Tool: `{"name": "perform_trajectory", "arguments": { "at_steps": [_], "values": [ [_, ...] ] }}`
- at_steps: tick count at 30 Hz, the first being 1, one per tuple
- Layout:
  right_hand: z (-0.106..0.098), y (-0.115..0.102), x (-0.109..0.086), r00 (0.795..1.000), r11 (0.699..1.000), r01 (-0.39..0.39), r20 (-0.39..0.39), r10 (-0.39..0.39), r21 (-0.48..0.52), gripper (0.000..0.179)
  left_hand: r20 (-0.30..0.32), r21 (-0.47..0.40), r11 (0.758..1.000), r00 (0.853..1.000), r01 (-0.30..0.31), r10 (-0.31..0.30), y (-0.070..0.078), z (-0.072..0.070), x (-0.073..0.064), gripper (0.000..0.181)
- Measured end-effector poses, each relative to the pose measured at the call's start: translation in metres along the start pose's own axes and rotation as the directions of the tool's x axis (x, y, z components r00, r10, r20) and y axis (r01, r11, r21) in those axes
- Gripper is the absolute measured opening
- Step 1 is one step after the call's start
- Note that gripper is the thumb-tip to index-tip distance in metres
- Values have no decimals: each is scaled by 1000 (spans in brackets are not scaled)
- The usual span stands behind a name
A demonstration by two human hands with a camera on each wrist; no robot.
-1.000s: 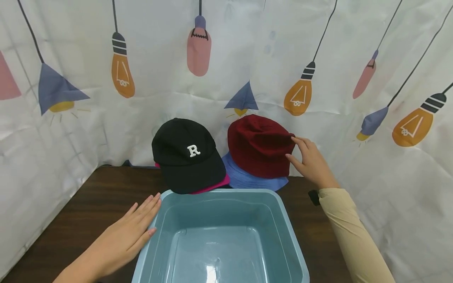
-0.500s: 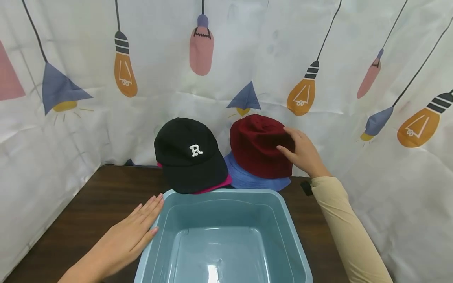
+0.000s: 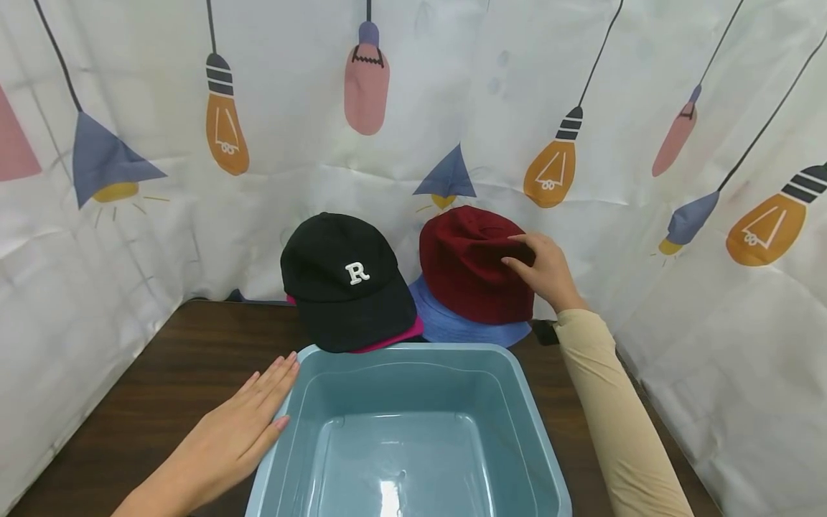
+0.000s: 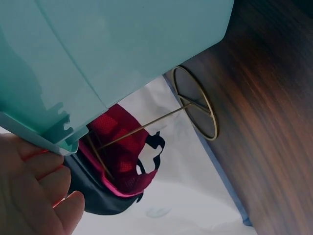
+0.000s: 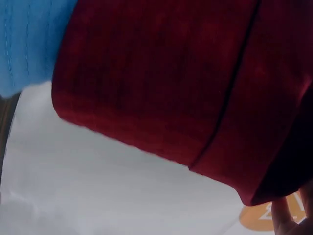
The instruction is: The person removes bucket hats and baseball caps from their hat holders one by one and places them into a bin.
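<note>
My right hand (image 3: 548, 276) is at the crown of a dark red bucket hat (image 3: 474, 283), its thumb and fingers pinching the cloth at the upper right. The right wrist view shows the hat's side close up, with fingertips (image 5: 282, 215) at its edge. Below it spreads the brim of a blue hat (image 3: 446, 327). Along the left rim of a light blue plastic tub (image 3: 413, 347) lies my left hand (image 3: 226, 431), fingers straight. Left of the red hat, a black cap (image 3: 339, 287) with a white R sits over something pink.
A gold wire stand (image 4: 146, 125) reaches up into a pink-lined cap in the left wrist view. The tub's back rim stands close before the hats. Behind the dark wooden table (image 3: 161, 359) hangs a white curtain (image 3: 291, 108) printed with lamps.
My right hand has moved left onto the red hat's crown, and its thumb and fingers have drawn closer together. The left hand stays at the tub's rim.
</note>
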State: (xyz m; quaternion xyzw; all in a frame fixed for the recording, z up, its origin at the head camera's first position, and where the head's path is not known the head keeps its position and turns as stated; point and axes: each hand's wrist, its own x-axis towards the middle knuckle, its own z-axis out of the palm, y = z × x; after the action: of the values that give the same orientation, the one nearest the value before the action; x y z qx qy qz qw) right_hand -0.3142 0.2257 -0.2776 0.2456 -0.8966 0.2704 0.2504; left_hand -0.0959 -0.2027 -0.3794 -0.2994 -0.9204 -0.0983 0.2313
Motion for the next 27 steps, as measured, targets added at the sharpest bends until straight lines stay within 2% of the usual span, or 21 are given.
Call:
{"name": "perform_trajectory", "arguments": {
  "at_steps": [11,17,23,27],
  "values": [
    [7,2,1,985,996,59,-156,-69,-63,16,13,-10,1000,1000,20,-19,1,0,0,65],
    [2,0,5,985,998,57,-163,-62,-37,11,33,-5,1000,999,29,-29,1,0,0,66],
    [-6,-8,6,979,998,63,-195,-64,-15,9,11,-8,1000,1000,14,-14,1,0,0,65],
    [-8,-12,7,980,999,38,-196,-33,23,10,2,-18,1000,1000,11,-11,1,1,0,64]
  ]
}}
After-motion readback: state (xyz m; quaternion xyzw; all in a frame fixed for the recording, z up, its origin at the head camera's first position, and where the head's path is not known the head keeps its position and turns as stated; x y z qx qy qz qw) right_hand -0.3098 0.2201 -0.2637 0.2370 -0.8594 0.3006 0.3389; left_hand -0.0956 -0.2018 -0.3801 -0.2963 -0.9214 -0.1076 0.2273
